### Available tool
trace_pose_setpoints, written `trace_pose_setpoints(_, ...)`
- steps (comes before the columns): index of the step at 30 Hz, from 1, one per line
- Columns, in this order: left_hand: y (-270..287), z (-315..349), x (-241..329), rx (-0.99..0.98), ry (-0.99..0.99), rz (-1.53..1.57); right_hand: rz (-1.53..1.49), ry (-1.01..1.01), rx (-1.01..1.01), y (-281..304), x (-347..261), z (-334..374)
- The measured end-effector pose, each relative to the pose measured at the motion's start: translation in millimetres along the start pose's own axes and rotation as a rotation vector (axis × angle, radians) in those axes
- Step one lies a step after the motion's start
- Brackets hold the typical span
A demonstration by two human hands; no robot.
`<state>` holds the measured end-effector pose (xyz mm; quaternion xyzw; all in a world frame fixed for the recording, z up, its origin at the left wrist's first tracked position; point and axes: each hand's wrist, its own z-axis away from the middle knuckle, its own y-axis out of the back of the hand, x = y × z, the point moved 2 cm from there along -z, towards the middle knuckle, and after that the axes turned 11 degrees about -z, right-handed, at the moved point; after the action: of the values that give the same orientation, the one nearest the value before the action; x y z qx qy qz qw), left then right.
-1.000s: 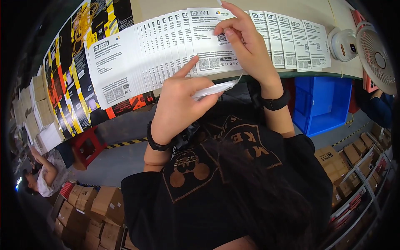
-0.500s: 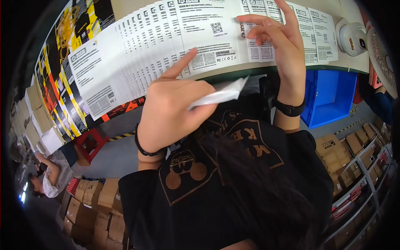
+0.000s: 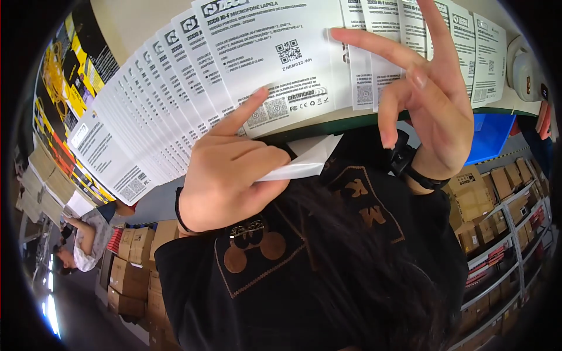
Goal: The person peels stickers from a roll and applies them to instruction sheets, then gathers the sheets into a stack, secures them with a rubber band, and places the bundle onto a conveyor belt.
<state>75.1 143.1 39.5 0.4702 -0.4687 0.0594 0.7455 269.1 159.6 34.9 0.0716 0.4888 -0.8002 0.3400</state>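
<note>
Nearest, at six o'clock, is the wearer's black shirt [image 3: 246, 327]. Just left of centre, the left hand [image 3: 225, 181] pinches a folded white slip [image 3: 301, 161] between thumb and curled fingers, its index finger stretched toward one o'clock over the printed cards [image 3: 293, 79]. At two o'clock the right hand [image 3: 436, 111] has its fingers spread, the index tip over the front card's right side; contact cannot be told.

The cards lie in an overlapping fan from ten o'clock through twelve to two, across a beige worktop [image 3: 126, 23] with a dark green edge [image 3: 328, 126]. They are white and flat, with black print and square codes. At ten o'clock lie yellow-and-black packages [image 3: 76, 96] and yellow bands [image 3: 54, 76]; at two, a rounded white device [image 3: 521, 73].

Beyond the worktop, a blue crate [image 3: 494, 137] sits near three o'clock, a metal shelf [image 3: 517, 245] of cartons [image 3: 471, 196] toward four, and stacked brown boxes [image 3: 127, 278] at eight, beside another person [image 3: 88, 240].
</note>
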Motion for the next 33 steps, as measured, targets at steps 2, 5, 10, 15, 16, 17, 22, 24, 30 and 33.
trace_pose_setpoints(2, 1.5, -1.1, -1.0, -0.012, -0.004, -0.009, -0.028, -0.030, 0.073, -3.5, 1.6, -0.6)
trace_pose_setpoints(5, 3.0, -2.2, 0.0, -0.034, -0.004, 0.006, -0.046, -0.043, 0.116, -2.0, -1.4, 0.5)
trace_pose_setpoints(10, -0.1, -0.8, -1.4, -0.018, -0.009, 0.059, -0.073, -0.058, 0.108, -11.7, 9.7, -0.5)
trace_pose_setpoints(15, 1.3, -1.3, -1.0, -0.020, -0.025, 0.021, -0.094, -0.069, 0.096, -2.0, 6.2, -0.6)
trace_pose_setpoints(16, 0.9, -1.1, -0.8, -0.017, -0.030, 0.016, -0.098, -0.070, 0.094, -0.3, 5.6, -0.3)
trace_pose_setpoints(17, 0.4, -0.8, -0.6, -0.014, -0.035, 0.011, -0.102, -0.071, 0.092, 10.3, -4.4, 4.4)
trace_pose_setpoints(22, -0.2, -0.1, -1.6, -0.003, -0.037, 0.007, -0.125, -0.082, 0.065, 12.7, -5.1, 3.3)
trace_pose_setpoints(24, -0.3, -0.3, -2.1, -0.003, -0.044, 0.019, -0.132, -0.083, 0.058, 14.6, -7.5, 2.0)
trace_pose_setpoints(30, -1.5, 0.6, -2.3, -0.001, -0.045, 0.030, -0.162, -0.088, 0.031, 4.4, 4.2, -2.0)
trace_pose_setpoints(33, -1.8, 0.9, -2.2, -0.003, -0.043, 0.031, -0.178, -0.091, 0.017, 7.0, 2.7, -2.8)
